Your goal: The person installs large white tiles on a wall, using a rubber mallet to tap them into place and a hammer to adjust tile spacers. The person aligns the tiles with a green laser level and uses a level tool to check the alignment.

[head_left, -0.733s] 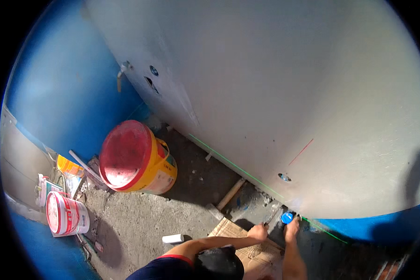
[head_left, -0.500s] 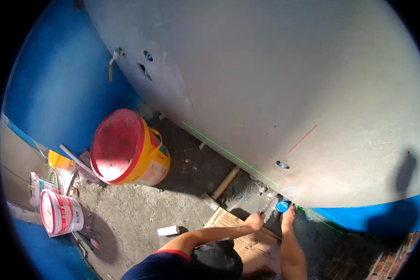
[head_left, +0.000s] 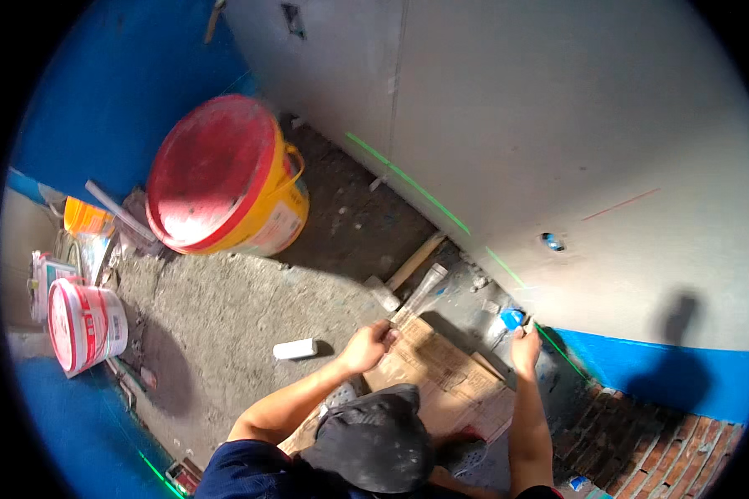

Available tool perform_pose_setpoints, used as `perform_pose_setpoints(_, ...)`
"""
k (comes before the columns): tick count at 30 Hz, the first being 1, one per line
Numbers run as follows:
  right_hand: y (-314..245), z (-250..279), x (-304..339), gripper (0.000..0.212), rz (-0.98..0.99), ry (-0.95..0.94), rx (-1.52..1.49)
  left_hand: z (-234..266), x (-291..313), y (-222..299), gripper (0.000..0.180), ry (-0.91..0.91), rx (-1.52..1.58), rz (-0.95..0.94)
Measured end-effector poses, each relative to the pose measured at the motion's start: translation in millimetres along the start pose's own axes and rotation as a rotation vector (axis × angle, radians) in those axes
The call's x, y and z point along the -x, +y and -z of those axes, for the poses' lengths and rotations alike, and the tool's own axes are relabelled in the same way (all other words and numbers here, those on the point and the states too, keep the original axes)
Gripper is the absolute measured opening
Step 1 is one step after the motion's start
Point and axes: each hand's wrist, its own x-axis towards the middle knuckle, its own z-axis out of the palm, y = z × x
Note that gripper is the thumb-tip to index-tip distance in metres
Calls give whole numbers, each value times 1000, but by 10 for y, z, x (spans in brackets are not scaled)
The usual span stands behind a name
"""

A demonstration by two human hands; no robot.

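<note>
My left hand [head_left: 368,347] is closed on the near end of a narrow grey flat-ended tool [head_left: 425,289], which points away toward the wall and flares at its far tip. The tool's exact kind is unclear. Close to the foot of the wall, my right hand [head_left: 525,350] has its fingers pinched together. A small round blue piece [head_left: 512,318] sits right at those fingertips; whether they grip it cannot be made out. Beneath and between my arms lies a flattened cardboard sheet [head_left: 429,358]. A hammer [head_left: 414,261] with a wooden handle rests on the floor beyond my left hand.
A large yellow bucket [head_left: 287,216] with a red lid stands far left. Near the left wall is a smaller white-and-red bucket [head_left: 108,320]. A white block [head_left: 295,349] lies on rough concrete. Grey wall [head_left: 491,125] bears a green line; bricks [head_left: 657,441] lie lower right.
My left hand has moved left, away from my right hand, and the grey tool now shows in it beside the hammer. My right hand stays by the blue piece. The view has shifted.
</note>
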Motion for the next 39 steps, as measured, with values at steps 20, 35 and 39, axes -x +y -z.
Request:
perform_pose_setpoints(20, -3469, 438, 839, 14, 853, -553, -422, 1747, 1073, -1928, 21, 960, -401, 286)
perform_pose_setpoints(35, -6734, -367, 1593, 76, 1623, -114, -90, 5821, 1086, -2468, 50, 1550, -412, 270)
perform_pose_setpoints(39, -6770, -364, 1576, 77, 1563, -168, 26, 6529, 506, -1760, 50, 1662, -236, 120)
